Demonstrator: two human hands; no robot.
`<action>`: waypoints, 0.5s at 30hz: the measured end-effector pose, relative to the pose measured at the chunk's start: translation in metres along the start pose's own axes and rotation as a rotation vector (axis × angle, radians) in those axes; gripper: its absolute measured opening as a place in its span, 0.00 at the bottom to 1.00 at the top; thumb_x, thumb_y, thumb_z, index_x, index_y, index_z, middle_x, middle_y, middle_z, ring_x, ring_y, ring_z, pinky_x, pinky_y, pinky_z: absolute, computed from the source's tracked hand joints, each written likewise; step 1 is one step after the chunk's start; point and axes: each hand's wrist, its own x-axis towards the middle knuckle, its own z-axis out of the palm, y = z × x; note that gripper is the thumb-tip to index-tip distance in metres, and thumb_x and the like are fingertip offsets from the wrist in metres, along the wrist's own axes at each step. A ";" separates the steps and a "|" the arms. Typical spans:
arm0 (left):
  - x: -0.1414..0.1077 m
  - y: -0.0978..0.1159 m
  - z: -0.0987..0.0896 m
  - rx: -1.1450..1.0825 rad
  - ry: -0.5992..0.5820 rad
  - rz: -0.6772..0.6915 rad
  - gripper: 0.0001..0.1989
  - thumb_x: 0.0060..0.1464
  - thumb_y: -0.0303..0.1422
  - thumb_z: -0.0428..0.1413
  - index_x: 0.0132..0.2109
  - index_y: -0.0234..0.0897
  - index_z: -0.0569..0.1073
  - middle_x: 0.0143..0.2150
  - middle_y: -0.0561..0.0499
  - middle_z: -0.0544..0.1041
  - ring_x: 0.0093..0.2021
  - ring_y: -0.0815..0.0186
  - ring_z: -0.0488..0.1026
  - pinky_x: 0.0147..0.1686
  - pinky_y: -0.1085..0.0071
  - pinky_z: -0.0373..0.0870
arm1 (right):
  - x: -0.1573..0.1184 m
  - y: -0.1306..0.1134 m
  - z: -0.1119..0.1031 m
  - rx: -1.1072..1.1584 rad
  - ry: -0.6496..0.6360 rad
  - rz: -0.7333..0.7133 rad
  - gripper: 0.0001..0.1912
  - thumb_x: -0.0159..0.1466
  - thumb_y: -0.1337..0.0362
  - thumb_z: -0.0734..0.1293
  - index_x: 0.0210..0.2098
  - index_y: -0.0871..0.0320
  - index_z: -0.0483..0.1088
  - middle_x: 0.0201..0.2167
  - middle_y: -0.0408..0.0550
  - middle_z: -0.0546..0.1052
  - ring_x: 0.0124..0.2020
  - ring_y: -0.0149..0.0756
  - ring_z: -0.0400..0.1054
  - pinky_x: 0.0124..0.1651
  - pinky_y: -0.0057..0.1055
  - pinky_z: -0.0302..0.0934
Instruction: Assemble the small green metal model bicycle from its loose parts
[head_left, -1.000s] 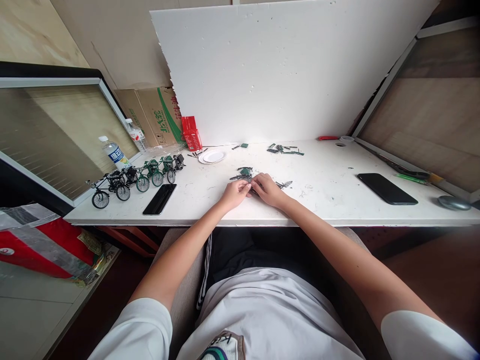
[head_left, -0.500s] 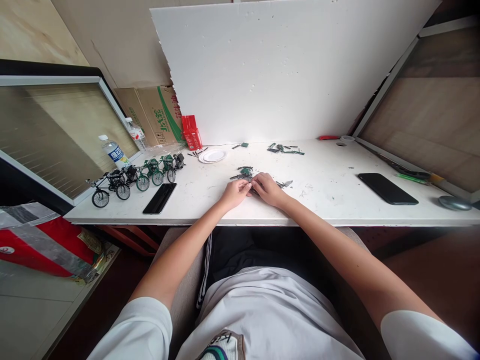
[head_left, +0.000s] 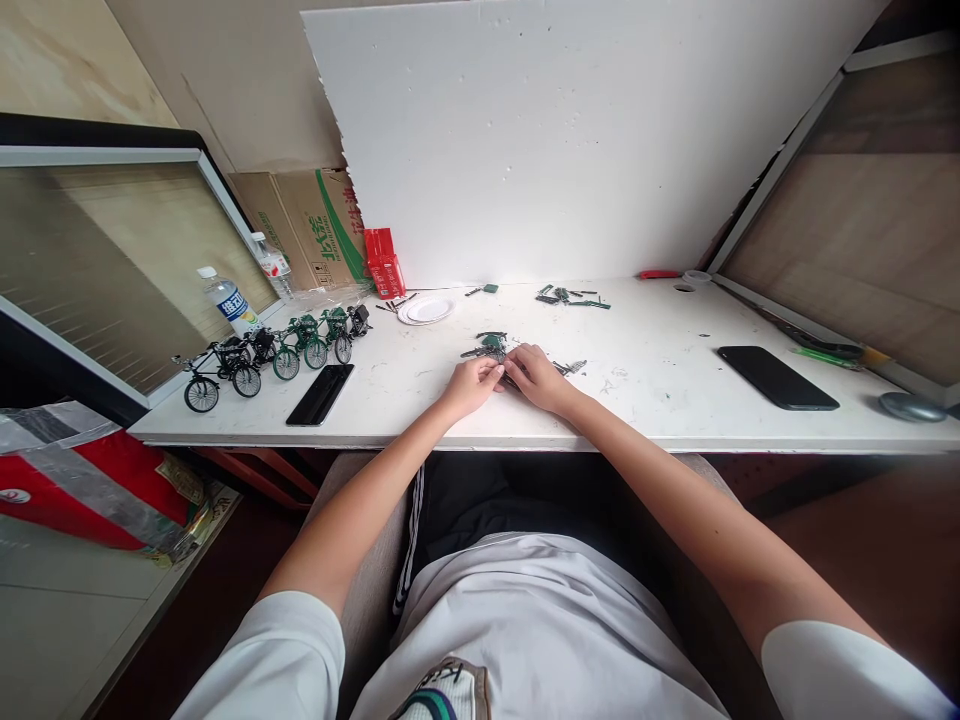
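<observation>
My left hand point(head_left: 474, 386) and my right hand point(head_left: 534, 376) meet over the white table point(head_left: 637, 420), fingertips nearly touching. Both are closed in a pinch on something small and dark that the fingers mostly hide. Just behind them lies a loose pile of dark and green parts point(head_left: 491, 342). More grey and black pieces point(head_left: 571, 368) lie to the right of my right hand. Farther back, another group of green and black parts point(head_left: 571, 297) is spread out, with a small green piece point(head_left: 490, 288) to its left.
Several small model bicycles point(head_left: 217, 375) stand at the left, near a phone point(head_left: 320, 394) and bottles point(head_left: 229, 302). White plates point(head_left: 426, 310) and a red box point(head_left: 384, 263) are behind. At the right lie another phone point(head_left: 777, 377) and a computer mouse point(head_left: 912, 406).
The view has shifted very slightly. Both hands keep nearly the same place and pinch, and the objects on the table have not moved.
</observation>
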 end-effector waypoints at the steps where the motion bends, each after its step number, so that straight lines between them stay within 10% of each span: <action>1: 0.000 0.000 0.000 0.004 -0.001 -0.001 0.18 0.66 0.45 0.61 0.49 0.34 0.79 0.45 0.42 0.86 0.37 0.60 0.86 0.45 0.64 0.82 | 0.000 0.000 0.000 0.002 0.000 -0.001 0.20 0.78 0.45 0.55 0.40 0.51 0.68 0.39 0.55 0.76 0.44 0.51 0.67 0.56 0.54 0.62; 15: 0.000 0.002 0.001 0.000 0.003 0.002 0.17 0.66 0.44 0.61 0.48 0.34 0.79 0.44 0.42 0.86 0.36 0.60 0.85 0.44 0.64 0.82 | 0.000 0.001 0.000 0.009 -0.007 0.003 0.22 0.78 0.43 0.54 0.40 0.51 0.68 0.39 0.54 0.75 0.45 0.51 0.67 0.57 0.54 0.62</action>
